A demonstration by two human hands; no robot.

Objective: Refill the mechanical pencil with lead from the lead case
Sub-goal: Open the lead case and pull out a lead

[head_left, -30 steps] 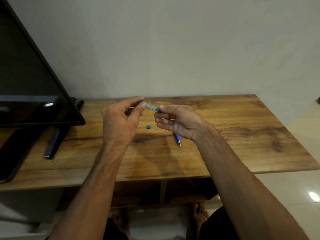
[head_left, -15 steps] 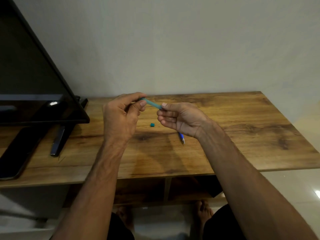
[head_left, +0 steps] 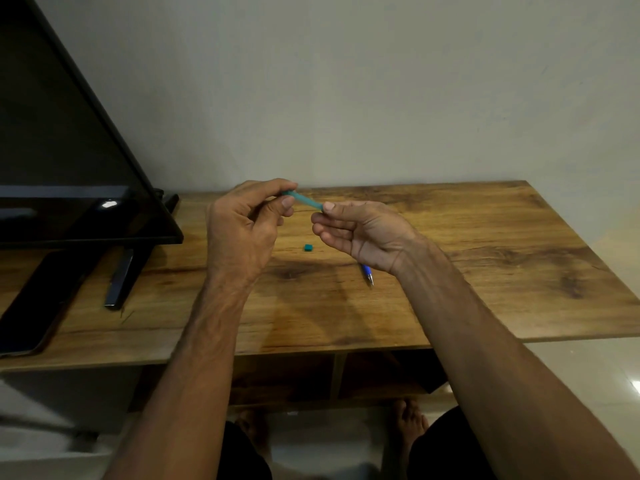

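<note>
A plain pale wall (head_left: 346,81) stands behind a wooden table (head_left: 467,244) with strong grain; under its top there are open compartments, and bare feet show on the floor below. At the left a dark screen (head_left: 62,150) leans on its stand, and a flat black device (head_left: 38,303) lies on the table in front of it.

Both hands are raised just above the middle of the table, close together. The left hand (head_left: 242,230) pinches one end of a slim teal lead case (head_left: 304,199) between thumb and forefinger, the other fingers curled in. The right hand (head_left: 360,233) meets the case's other end with its fingertips, thumb and forefinger closed together there, palm turned up and to the left; whether it grips the case itself or a lead at its mouth is too small to tell. The case slopes down from left to right between the two hands.

On the table below them lies a small teal cap (head_left: 307,248), apart from everything else. The pencil (head_left: 367,273), blue with a metal tip, lies on the table mostly hidden under the right wrist, tip pointing toward the person.
</note>
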